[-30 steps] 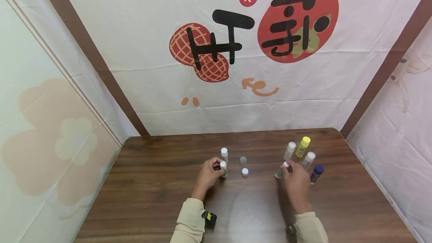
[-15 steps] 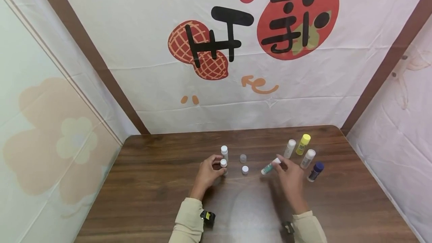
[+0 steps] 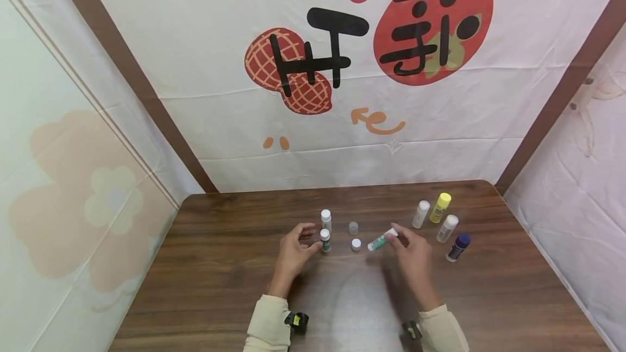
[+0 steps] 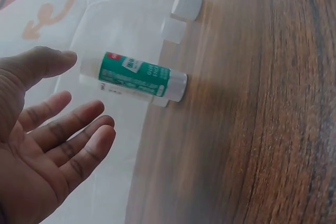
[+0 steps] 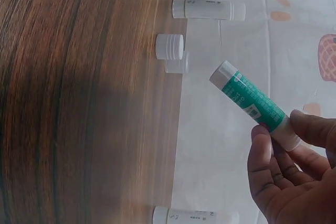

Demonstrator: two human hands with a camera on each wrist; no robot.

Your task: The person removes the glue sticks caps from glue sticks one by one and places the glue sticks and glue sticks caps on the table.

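Right grip pinches a tilted, green-labelled glue stick, left grip apart; best turn the stick upright before lowering it.

Both forearms reach forward, left grip loosely spread, right grip pinching between thumb and fingers.

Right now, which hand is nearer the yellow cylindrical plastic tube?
Right. The right hand is left of the yellow cylindrical plastic tube, on the person's side; the left hand is much farther left, past the small white round cap.
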